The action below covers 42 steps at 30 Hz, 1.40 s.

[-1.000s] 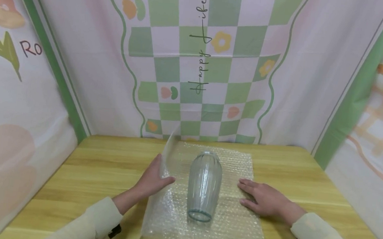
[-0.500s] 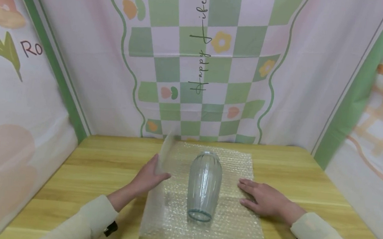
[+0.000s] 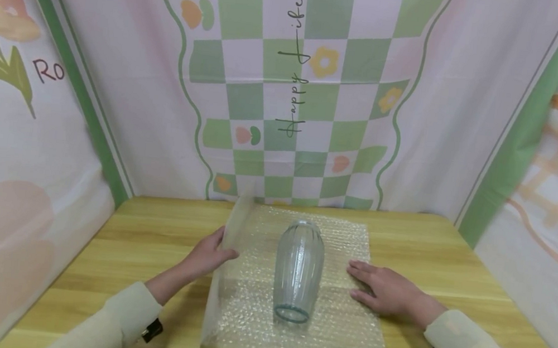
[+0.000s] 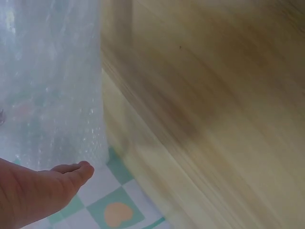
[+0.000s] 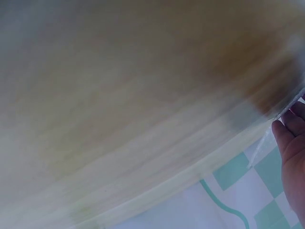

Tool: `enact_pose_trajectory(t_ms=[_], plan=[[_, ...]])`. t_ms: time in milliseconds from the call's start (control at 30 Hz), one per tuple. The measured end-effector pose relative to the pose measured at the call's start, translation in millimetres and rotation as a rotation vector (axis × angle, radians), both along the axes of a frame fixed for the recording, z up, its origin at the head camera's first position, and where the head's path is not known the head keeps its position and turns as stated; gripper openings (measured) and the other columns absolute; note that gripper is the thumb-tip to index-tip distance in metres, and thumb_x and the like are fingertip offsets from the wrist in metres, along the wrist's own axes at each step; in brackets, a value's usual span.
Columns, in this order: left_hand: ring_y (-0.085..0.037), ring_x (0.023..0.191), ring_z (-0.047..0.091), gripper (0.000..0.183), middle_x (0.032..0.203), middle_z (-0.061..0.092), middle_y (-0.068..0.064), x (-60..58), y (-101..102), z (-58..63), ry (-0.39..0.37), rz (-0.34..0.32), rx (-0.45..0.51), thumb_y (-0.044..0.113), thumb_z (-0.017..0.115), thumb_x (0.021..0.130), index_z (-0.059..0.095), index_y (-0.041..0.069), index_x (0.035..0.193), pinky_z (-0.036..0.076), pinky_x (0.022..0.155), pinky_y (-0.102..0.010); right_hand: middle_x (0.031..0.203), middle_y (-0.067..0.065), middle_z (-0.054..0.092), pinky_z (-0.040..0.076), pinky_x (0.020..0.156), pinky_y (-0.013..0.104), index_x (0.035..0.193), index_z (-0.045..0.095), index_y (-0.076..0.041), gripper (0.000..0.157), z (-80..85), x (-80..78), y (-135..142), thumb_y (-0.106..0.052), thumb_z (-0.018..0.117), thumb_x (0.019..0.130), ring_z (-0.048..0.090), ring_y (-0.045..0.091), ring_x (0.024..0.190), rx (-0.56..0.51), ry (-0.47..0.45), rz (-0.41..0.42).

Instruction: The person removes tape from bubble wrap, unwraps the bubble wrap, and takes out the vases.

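Observation:
A clear ribbed glass vase [image 3: 298, 271] lies on its side on a bubble wrap sheet [image 3: 334, 336], its mouth toward the back and its base toward me. My left hand [image 3: 205, 254] holds the sheet's raised left edge, thumb on the inner face and fingers outside. In the left wrist view that hand [image 4: 45, 191] is beside the translucent lifted wrap [image 4: 57, 95]. Flat on the sheet's right edge rests my right hand [image 3: 386, 289], its fingers extended toward the vase but apart from it. Only part of the right hand [image 5: 293, 148] shows in the right wrist view.
The wooden table [image 3: 151, 240] extends on both sides of the sheet. A green-and-white checked curtain [image 3: 285, 113] hangs behind its back edge, and printed fabric panels [image 3: 549, 194] flank the left and right.
My left hand has moved left and slightly down toward me, drawing the raised edge of the bubble wrap leftward from the vase. The right hand and the vase have stayed in place.

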<state>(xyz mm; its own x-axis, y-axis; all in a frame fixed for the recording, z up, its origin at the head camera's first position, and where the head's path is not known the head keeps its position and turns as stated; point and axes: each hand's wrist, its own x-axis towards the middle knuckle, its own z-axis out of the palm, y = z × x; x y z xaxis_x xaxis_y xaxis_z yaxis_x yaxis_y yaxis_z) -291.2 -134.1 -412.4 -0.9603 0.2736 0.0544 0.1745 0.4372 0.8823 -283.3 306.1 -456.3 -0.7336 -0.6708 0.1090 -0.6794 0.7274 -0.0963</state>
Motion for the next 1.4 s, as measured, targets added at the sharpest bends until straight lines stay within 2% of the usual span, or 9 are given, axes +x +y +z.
enact_pose_trajectory(t_ms=[100,233,300,367,600,933,1200,1400], plan=[[-0.042,0.12,0.054,0.075,0.142,0.05,-0.025,0.3,-3.7,1.0,-0.003,0.004,-0.023,0.02,0.067,0.091,0.031,0.002,0.155,0.051,0.092,-0.056,0.145,0.024,0.048,0.042,0.104,0.054,0.139,0.054,0.006,0.067,-0.4,-0.1,0.1,-0.05,0.051,0.102,0.048,0.041,0.129,-0.002,0.002,0.001],[-0.046,0.134,0.04,0.078,0.15,0.04,-0.027,0.7,-9.4,3.4,-0.019,0.025,-0.062,0.018,0.068,0.09,0.028,-0.003,0.154,0.035,0.107,-0.058,0.145,0.024,0.048,0.041,0.104,0.054,0.139,0.054,0.006,0.067,-0.9,-0.2,0.4,-0.05,0.051,0.102,0.048,0.041,0.13,-0.006,-0.002,0.001],[-0.047,0.138,0.032,0.08,0.153,0.034,-0.028,0.2,-12.6,4.1,-0.027,0.03,-0.079,0.018,0.068,0.09,0.026,-0.006,0.154,0.028,0.111,-0.058,0.145,0.023,0.047,0.041,0.104,0.054,0.14,0.053,0.006,0.067,-0.8,-0.1,0.7,-0.05,0.051,0.102,0.048,0.041,0.13,-0.006,-0.007,-0.001],[-0.048,0.139,0.03,0.082,0.154,0.03,-0.03,-0.7,-15.5,4.2,-0.036,0.035,-0.08,0.018,0.069,0.089,0.025,-0.009,0.152,0.025,0.113,-0.056,0.146,0.023,0.047,0.041,0.104,0.054,0.14,0.053,0.005,0.068,-0.7,-0.1,0.9,-0.051,0.05,0.102,0.047,0.041,0.13,-0.005,-0.011,-0.003],[-0.047,0.134,0.04,0.076,0.148,0.04,-0.031,-4.9,-25.5,0.9,-0.045,0.024,-0.044,0.012,0.068,0.088,0.031,-0.012,0.149,0.032,0.11,-0.057,0.146,0.023,0.047,0.041,0.104,0.054,0.14,0.053,0.005,0.068,-0.6,-0.3,0.9,-0.051,0.05,0.102,0.047,0.041,0.13,-0.001,-0.009,-0.006],[-0.047,0.129,0.045,0.073,0.143,0.045,-0.033,-8.4,-40.8,2.3,-0.12,-0.019,-0.056,-0.001,0.063,0.082,0.032,-0.015,0.147,0.037,0.107,-0.057,0.146,0.023,0.048,0.042,0.104,0.054,0.14,0.054,0.005,0.067,-2.8,-1.0,1.6,-0.05,0.051,0.102,0.048,0.04,0.129,-0.005,0.005,-0.004],[-0.049,0.134,0.038,0.08,0.148,0.037,-0.034,-7.1,-50.2,5.1,-0.151,-0.051,-0.08,-0.008,0.065,0.078,0.026,-0.016,0.148,0.033,0.109,-0.057,0.146,0.022,0.048,0.042,0.104,0.053,0.14,0.054,0.004,0.066,-0.5,0.9,0.2,-0.049,0.053,0.101,0.048,0.039,0.13,-0.011,0.003,-0.01],[-0.049,0.138,0.032,0.086,0.15,0.034,-0.032,-8.1,-53.8,1.1,-0.11,-0.096,-0.097,-0.009,0.067,0.073,0.026,-0.016,0.148,0.027,0.112,-0.057,0.146,0.023,0.048,0.042,0.104,0.054,0.14,0.053,0.005,0.067,1.1,1.4,-0.5,-0.05,0.051,0.102,0.048,0.04,0.13,-0.008,-0.009,-0.014]])
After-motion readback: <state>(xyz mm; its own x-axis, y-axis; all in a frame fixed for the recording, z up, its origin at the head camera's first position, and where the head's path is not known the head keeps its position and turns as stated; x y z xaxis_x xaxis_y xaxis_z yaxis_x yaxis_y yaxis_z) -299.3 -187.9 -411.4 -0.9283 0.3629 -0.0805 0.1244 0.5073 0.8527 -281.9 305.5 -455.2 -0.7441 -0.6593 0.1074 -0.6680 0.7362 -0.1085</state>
